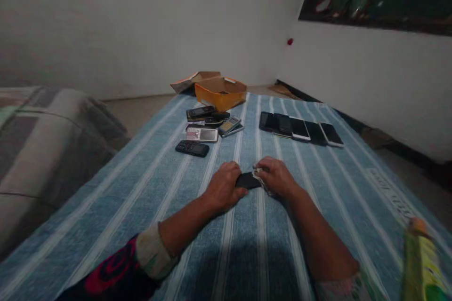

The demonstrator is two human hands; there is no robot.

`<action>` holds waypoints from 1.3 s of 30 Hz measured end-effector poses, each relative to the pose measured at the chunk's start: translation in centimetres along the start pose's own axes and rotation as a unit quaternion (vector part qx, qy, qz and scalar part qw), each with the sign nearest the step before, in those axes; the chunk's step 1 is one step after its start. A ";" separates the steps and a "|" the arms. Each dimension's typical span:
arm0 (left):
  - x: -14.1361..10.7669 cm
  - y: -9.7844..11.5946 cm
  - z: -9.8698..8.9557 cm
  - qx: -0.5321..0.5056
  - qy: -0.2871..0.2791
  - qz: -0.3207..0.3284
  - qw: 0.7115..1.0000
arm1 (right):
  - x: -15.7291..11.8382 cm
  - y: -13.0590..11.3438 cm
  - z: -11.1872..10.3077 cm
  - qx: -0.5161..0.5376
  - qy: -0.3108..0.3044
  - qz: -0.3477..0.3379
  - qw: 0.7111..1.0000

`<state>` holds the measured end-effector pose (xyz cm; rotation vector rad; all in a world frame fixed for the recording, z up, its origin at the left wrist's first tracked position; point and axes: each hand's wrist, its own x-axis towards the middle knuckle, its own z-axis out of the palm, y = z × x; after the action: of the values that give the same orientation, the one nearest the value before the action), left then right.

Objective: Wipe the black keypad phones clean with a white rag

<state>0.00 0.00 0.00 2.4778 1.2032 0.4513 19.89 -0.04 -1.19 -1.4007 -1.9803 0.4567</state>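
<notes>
A dark mobile phone [247, 180] lies between my hands, low over the striped cloth. My left hand [225, 187] is closed around its left end, thumb along the near edge. In my right hand [277, 178] a whitish cloth [260, 177] is pinched and pressed against the phone's right end. Beyond my left hand, a black keypad phone [192, 148] lies alone. Behind it is a loose pile of older phones, among them a silver-and-pink one [202, 134] and a grey one with a yellowish screen [229, 125].
Several touchscreen phones [299, 129] lie in a row at the far right. An open orange cardboard box [221, 96] stands at the far end of the blue striped cloth [141, 188]. A bottle with an orange cap [422, 263] is near right. A covered bulky shape [52, 146] rises at left.
</notes>
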 end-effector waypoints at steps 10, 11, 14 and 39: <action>0.1 0.0 0.0 0.001 0.008 0.006 1.000 | 0.2 0.8 -1.3 0.330 0.201 0.212 0.898; 0.1 0.1 0.0 0.000 0.009 0.007 1.000 | 0.2 0.5 -1.5 0.364 0.196 0.219 0.884; 0.1 0.1 0.0 -0.005 0.013 0.007 1.000 | 0.1 -0.6 -1.4 0.439 0.157 0.233 0.854; 0.1 0.1 0.0 -0.006 0.016 0.011 1.000 | -0.2 -0.5 -1.6 0.047 -0.032 0.051 0.997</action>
<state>0.12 0.01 0.04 2.4844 1.1844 0.5054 20.67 -0.60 0.23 -1.4472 -1.9175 0.6400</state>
